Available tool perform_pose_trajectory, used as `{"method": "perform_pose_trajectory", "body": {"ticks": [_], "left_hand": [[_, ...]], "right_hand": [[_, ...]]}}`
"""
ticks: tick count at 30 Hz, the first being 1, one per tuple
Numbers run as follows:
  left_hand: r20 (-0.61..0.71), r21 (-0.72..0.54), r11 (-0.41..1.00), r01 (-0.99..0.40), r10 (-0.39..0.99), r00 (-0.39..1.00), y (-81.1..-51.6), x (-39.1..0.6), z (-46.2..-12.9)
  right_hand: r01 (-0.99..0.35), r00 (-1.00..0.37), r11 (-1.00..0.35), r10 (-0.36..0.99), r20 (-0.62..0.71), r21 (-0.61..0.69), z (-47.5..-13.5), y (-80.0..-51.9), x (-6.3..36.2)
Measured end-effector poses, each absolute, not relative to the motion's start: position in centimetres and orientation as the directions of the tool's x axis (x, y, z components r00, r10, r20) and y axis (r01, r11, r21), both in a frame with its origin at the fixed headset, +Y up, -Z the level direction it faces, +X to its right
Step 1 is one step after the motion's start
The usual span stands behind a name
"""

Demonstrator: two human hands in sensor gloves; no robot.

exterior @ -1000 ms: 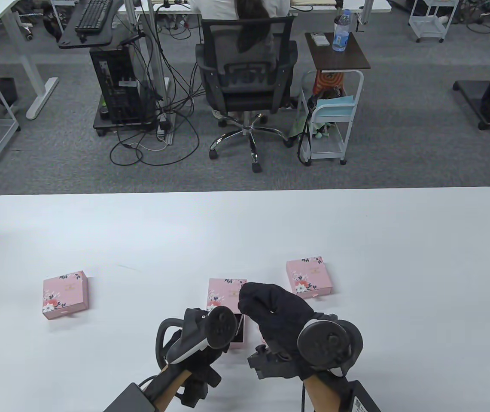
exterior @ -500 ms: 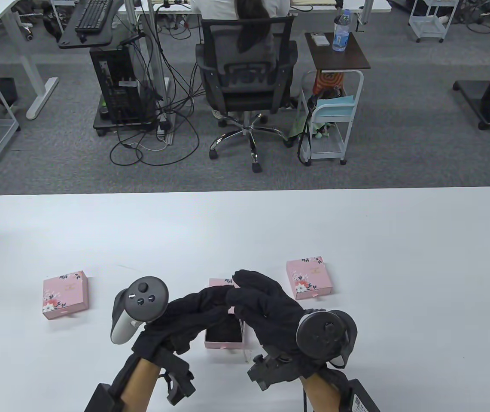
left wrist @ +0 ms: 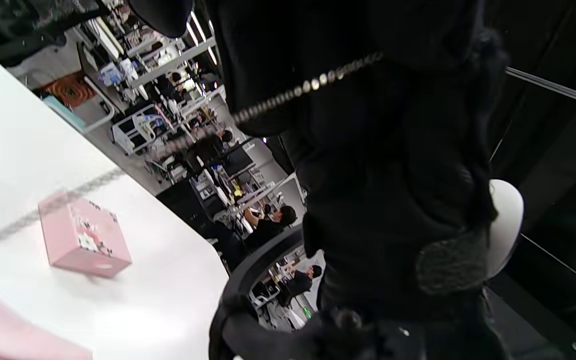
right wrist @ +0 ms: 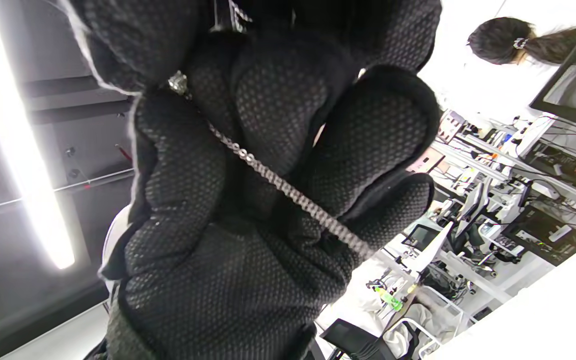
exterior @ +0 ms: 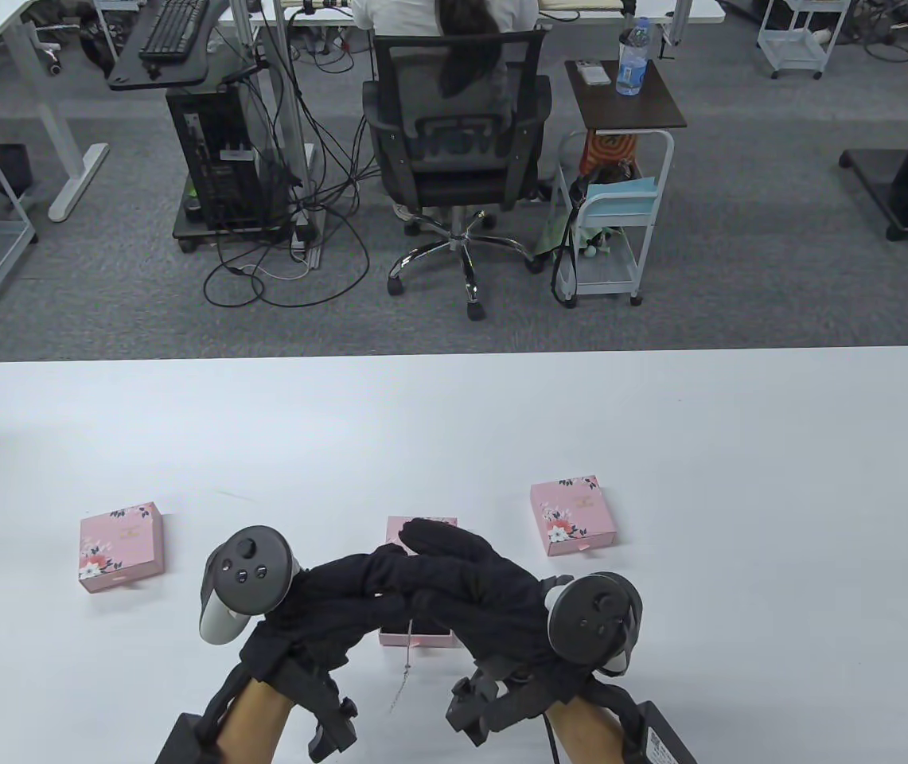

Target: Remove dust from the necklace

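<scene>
The necklace (exterior: 403, 664), a thin silver chain, hangs down from between my two hands toward the table's front edge. My right hand (exterior: 465, 577) curls round the chain (right wrist: 278, 182), its end pinched by the fingertips (right wrist: 178, 82). My left hand (exterior: 346, 589) reaches in under the right fingers and holds the chain (left wrist: 313, 85); that grip is mostly hidden in the table view. Below the hands lies the open pink box tray (exterior: 415, 637), with its sleeve (exterior: 422, 527) just behind.
Two shut pink floral boxes stand on the white table (exterior: 660, 414), one at the left (exterior: 121, 547) and one at the right (exterior: 574, 516), the right one also in the left wrist view (left wrist: 85, 237). A person sits in an office chair (exterior: 454, 135) beyond the table.
My left hand turned over and came up to meet the right one. Both hands then sank slightly toward me, and the chain now dangles below them, out of the box.
</scene>
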State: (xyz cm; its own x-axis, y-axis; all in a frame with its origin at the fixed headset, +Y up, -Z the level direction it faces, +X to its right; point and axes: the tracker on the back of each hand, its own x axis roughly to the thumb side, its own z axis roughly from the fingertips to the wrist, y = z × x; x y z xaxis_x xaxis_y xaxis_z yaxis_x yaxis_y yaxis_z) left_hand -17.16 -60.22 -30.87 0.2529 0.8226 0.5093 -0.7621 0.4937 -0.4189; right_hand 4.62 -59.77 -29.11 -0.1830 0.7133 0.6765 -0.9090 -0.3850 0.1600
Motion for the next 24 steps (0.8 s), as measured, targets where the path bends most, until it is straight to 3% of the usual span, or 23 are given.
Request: {"method": "perform_pose_trajectory", "body": {"ticks": [3,8,14,19,24], "left_hand": [[0.523,-0.358,0.513,-0.78,0.802,0.287,-60.1,-17.2,-30.6],[0.535,-0.307,0.548,-0.778,0.776,0.335,-60.0,-17.5,-30.5],[0.539,-0.264,0.559,-0.786,0.761,0.36,-59.9,-17.9,-30.5],[0.553,-0.206,0.592,-0.779,0.727,0.406,-59.8,-18.1,-30.3],[0.556,-0.163,0.612,-0.774,0.705,0.44,-59.7,-18.4,-30.3]], "right_hand": [[-0.915,-0.206,-0.385,0.706,0.677,0.123,-29.0,-59.5,5.2],[-0.891,-0.373,-0.453,0.693,0.617,-0.029,-29.8,-59.9,6.2],[-0.687,-0.721,-0.703,0.628,0.293,-0.186,-33.0,-63.5,6.6],[-0.435,-0.9,-0.898,0.434,0.03,-0.062,-36.0,-69.3,6.6],[-0.172,-0.983,-0.975,0.16,-0.093,0.144,-37.3,-74.0,6.8]]}}
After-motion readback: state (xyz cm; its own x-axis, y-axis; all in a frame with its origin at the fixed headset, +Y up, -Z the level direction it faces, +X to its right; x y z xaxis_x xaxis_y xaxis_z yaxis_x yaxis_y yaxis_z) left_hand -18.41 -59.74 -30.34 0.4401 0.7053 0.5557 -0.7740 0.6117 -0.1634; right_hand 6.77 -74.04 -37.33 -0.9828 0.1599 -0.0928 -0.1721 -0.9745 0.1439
